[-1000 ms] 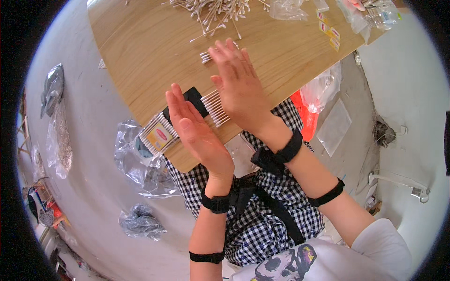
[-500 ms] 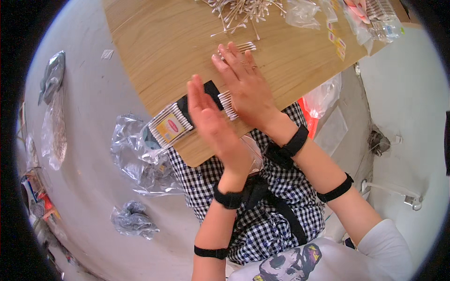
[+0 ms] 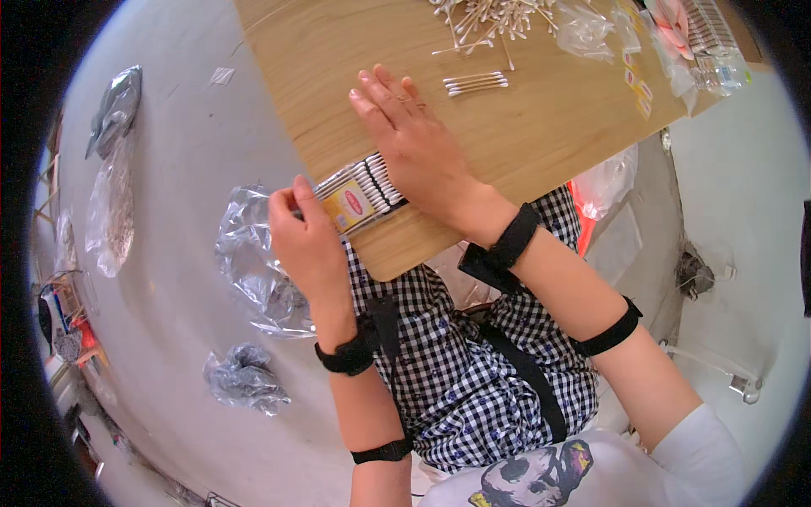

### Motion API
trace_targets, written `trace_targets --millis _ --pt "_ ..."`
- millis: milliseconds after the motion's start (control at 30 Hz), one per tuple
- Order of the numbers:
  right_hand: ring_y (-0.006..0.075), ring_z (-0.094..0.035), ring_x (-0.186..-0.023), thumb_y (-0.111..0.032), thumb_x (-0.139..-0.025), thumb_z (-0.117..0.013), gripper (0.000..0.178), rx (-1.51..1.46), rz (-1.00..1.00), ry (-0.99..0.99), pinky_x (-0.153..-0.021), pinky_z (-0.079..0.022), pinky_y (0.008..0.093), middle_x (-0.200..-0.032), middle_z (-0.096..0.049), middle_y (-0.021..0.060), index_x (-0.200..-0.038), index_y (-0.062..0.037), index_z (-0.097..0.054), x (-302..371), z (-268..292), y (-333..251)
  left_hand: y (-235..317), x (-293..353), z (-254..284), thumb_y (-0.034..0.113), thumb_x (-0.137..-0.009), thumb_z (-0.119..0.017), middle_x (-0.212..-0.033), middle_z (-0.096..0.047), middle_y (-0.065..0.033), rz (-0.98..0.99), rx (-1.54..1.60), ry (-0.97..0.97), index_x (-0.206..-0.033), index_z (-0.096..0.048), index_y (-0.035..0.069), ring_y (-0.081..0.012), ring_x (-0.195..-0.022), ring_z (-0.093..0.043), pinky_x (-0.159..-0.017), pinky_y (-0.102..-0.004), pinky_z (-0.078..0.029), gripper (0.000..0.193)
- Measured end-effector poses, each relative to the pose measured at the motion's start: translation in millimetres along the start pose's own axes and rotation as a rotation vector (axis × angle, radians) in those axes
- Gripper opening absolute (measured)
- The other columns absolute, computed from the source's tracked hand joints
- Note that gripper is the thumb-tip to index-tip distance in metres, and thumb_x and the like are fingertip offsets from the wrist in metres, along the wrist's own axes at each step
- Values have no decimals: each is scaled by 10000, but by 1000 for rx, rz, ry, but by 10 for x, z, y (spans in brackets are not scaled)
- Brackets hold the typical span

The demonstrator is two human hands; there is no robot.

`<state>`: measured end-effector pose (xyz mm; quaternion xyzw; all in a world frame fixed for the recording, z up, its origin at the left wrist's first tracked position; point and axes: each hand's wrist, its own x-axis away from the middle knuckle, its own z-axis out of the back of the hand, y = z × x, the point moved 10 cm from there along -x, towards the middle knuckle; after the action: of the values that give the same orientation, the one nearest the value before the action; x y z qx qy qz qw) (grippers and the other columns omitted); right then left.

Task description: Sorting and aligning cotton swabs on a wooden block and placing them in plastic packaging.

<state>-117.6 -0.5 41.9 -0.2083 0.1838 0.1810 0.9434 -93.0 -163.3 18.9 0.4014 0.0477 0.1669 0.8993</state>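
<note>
Resting the left hand (image 3: 308, 245) at the outer end of a flat packet (image 3: 345, 182) of cotton swabs, near the rounded corner of the wooden table (image 3: 405, 249); curling its fingers inward and raising its thumb beside the packet's edge (whether pinching or merely touching, impossible to tell from this angle). Showing on the packet a yellow label (image 3: 348, 206) with a red oval. Holding the right hand (image 3: 414, 148) open and flat, extending its fingers toward the upper left over the bare wood. Presenting, between packet and right palm, a short row of white-tipped swabs (image 3: 378, 176), lying side by side and partly hidden by that hand. Displaying, beyond the right hand, a small bundle of swabs (image 3: 475, 82) lying nearly parallel on the table; farther off, revealing a tangled heap of swabs (image 3: 498, 19), with a crumpled clear bag (image 3: 585, 34) just beside it. Including, toward the table's right edge, some loose yellow labels (image 3: 638, 84) and a clear bottle (image 3: 725, 74). Wearing black straps (image 3: 515, 241) on both wrists and forearms, above a checked cloth (image 3: 439, 355) covering the lap. Exposing, on the floor at left, clear plastic wrapping (image 3: 262, 262) and a grey plastic bundle (image 3: 245, 378).
</note>
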Motion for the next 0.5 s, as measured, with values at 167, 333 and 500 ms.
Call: trace_targets --millis 167,333,500 --pt "328 -310 -1400 -62 -851 -448 456 14 8 1 -1159 -244 445 -1428 -415 212 -1294 49 -468 -30 -28 -28 -75 -27 -108 342 -1007 -470 -601 -547 -96 -5 69 12 -779 -554 -34 -207 -553 -437 -554 -366 -402 448" --pt "331 -317 -1394 -70 -847 -456 466 26 -1 -7 -1161 -240 444 -1429 -415 209 -1297 52 -466 -18 -36 -35 -196 -28 -282 315 -1029 -444 -663 -573 -39 19 418 -66 -797 -570 -37 -94 -626 -442 -571 -304 -402 440" --pt "333 -321 -1391 -81 -850 -465 477 -39 16 -9 -1158 -246 443 -1431 -414 205 -1309 48 -460 -37 -84 -146 -215 -18 -298 306 -1034 -435 -688 -585 -32 35 504 -50 -810 -571 -37 -91 -640 -444 -588 -295 -413 432"
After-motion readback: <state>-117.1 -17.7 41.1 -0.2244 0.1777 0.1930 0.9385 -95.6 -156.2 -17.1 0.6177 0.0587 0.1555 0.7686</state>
